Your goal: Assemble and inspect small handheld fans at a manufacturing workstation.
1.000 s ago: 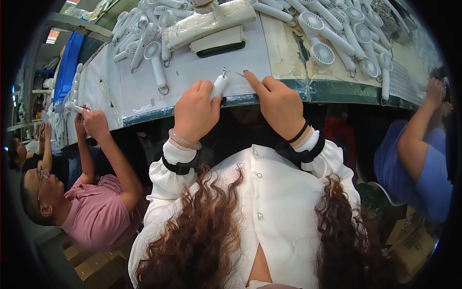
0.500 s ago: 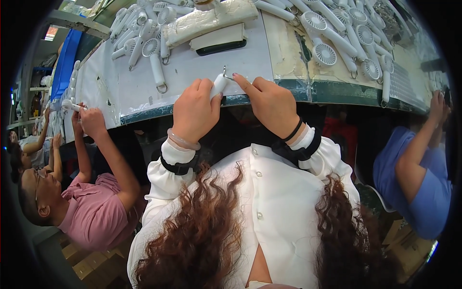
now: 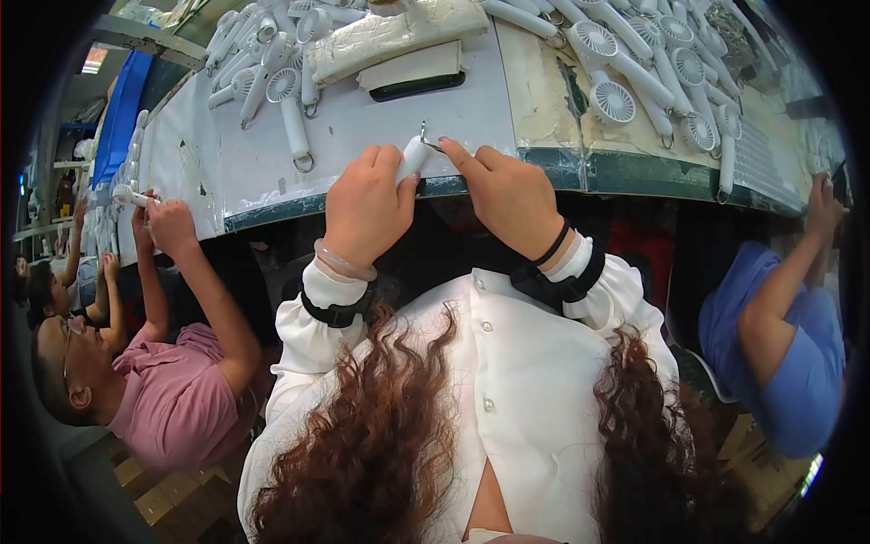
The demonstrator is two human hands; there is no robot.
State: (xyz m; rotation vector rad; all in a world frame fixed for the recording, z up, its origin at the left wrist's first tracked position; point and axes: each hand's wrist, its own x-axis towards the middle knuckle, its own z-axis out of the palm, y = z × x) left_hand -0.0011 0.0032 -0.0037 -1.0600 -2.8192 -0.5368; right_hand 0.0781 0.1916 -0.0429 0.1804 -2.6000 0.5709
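My left hand (image 3: pixel 367 201) is wrapped round the white handle (image 3: pixel 415 160) of what looks like a small handheld fan. Its other end is hidden by the hand. At the handle's tip a small metal clasp (image 3: pixel 423 131) stands up. My right hand (image 3: pixel 518 190) reaches in from the right with its fingers curled, the index fingertip pressed on a thin metal part beside the clasp. Whether that part belongs to the clasp I cannot tell. Both hands are just above the table's front edge (image 3: pixel 444 184).
Several white handheld fans with metal loops lie piled at the back left (image 3: pixel 284 86) and back right (image 3: pixel 612 102). A wrapped white roll (image 3: pixel 399 41) and a black-edged object (image 3: pixel 417 86) lie ahead. People in pink (image 3: pixel 195 390) and blue (image 3: pixel 770 363) sit on either side.
My hands stay almost in place, still gripping the handle and the metal part. The neighbours on both sides shift slightly.
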